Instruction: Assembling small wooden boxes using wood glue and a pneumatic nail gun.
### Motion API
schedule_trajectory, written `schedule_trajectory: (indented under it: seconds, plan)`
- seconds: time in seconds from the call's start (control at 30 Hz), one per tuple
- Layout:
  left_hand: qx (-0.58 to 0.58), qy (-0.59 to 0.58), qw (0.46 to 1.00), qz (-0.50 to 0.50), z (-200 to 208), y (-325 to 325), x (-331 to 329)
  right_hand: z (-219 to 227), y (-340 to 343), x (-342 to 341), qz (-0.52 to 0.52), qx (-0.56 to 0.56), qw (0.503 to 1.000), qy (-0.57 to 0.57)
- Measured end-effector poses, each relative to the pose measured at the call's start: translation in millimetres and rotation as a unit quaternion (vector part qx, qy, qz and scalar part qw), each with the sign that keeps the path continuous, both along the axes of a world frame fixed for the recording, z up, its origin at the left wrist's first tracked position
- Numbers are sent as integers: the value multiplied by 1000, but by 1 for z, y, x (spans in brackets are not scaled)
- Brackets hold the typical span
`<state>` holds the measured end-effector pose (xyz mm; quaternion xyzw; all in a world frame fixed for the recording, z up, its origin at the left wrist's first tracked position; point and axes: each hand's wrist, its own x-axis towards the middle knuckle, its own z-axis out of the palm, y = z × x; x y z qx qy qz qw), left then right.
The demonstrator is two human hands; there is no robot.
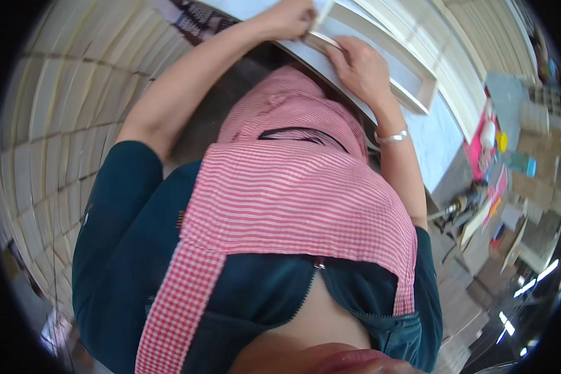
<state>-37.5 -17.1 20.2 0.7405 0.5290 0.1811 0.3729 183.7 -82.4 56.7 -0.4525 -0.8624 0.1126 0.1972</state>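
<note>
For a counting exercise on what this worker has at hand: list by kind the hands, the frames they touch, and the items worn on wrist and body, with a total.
Hands: 2, the left hand and the right hand
Pale wooden frame, touched by both hands: 1
Silver bracelet on the right wrist: 1
Red-and-white apron: 1
Total: 5

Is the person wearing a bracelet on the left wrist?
No, the silver metal bracelet sits on the right wrist, just below the right hand; the left hand has a bare wrist.
</note>
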Motion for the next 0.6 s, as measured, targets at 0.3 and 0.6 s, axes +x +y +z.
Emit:
schedule_trajectory:
  seconds: [0.3, 0.6]
  plan:
    - [92, -279, 951, 95, -14, -63, -13, -18, -40, 175, -361, 75, 890, 269]
    - [-31, -350, 911, 215, 25, -53, -8, -2, -64, 155, -207, -16, 910, 359]
